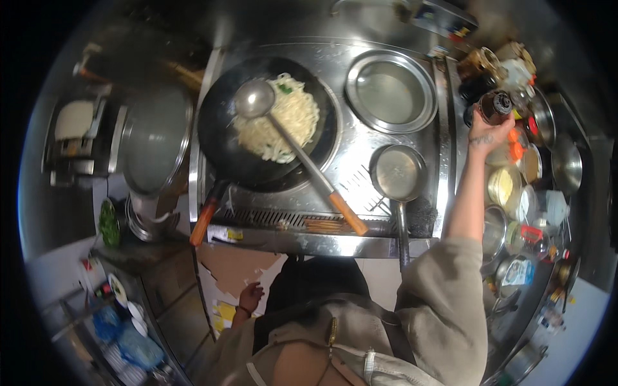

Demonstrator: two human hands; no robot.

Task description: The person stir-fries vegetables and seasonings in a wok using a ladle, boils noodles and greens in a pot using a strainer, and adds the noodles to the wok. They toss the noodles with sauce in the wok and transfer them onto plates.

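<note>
My right hand (488, 131) is closed around a dark bottle (495, 107) among the jars at the right of the stove. My left hand (251, 297) hangs low beside my body, fingers loosely curled, with nothing visible in it. Before me a black wok (217, 125) with a wooden handle holds pale noodles (294, 120) and a few green leaves. A steel ladle (299, 152) rests across the wok, its bowl over the noodles and its wooden grip at the stove's front edge.
A round steel basin (391, 91) of liquid stands at the back right of the stove, with a small saucepan (399, 172) nearer me. Jars, bowls and an orange-capped container (515, 150) crowd the right counter. Left are a large steel pot (157, 140) and a bowl of greens (109, 223).
</note>
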